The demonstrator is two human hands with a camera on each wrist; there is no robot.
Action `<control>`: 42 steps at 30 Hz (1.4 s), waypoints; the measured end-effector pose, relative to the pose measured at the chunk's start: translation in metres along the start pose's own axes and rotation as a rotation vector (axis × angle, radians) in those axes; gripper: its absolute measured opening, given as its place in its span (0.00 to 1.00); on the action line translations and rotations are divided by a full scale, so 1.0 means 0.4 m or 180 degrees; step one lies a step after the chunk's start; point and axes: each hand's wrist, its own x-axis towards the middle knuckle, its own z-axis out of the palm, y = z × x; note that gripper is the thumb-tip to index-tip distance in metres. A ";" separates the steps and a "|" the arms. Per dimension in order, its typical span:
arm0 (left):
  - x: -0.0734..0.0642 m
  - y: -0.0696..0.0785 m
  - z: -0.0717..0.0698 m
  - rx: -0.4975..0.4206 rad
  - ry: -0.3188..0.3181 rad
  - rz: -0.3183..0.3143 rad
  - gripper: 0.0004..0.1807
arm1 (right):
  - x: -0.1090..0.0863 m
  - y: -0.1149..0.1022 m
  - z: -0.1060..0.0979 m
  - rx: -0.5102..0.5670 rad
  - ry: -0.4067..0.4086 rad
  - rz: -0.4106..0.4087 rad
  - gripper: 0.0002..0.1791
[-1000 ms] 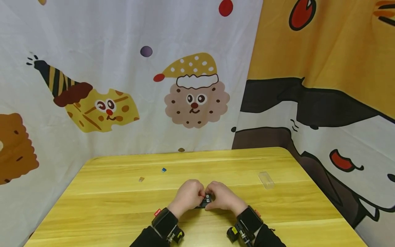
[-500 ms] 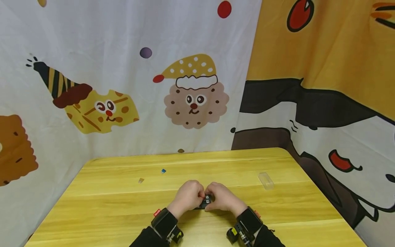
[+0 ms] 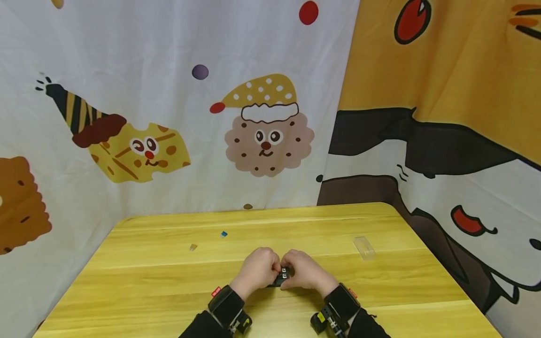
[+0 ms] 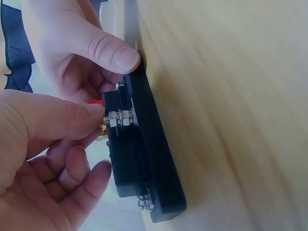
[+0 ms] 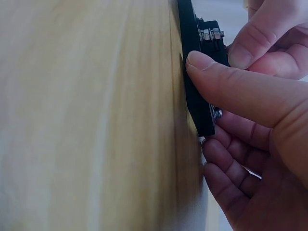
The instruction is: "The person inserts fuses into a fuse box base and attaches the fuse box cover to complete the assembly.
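Hands point(image 3: 258, 270) point(image 3: 307, 270) angle inward, nearly meeting around the black block point(image 4: 139, 161).

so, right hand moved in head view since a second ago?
No, the right hand shows no visible shift relative to the far edge of the tabletop.

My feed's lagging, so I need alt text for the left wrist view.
Left hand apparently pinching a small red part at a black device with metal nuts; right hand resting its thumb on the device's edge.

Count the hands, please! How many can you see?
2: the left hand pinches a small red piece at the black block; the right hand grips that block.
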 end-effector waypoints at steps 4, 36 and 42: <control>0.007 0.003 -0.001 0.0028 -0.0049 -0.0057 0.15 | 0.000 0.003 0.000 0.0030 0.0009 0.0003 0.24; -0.015 -0.004 -0.014 0.0099 -0.0019 0.0070 0.10 | 0.002 -0.002 0.001 0.0004 -0.0017 -0.0007 0.24; -0.024 -0.032 -0.046 0.0009 0.0073 0.0094 0.08 | 0.003 -0.006 0.001 -0.0039 0.0005 0.0026 0.24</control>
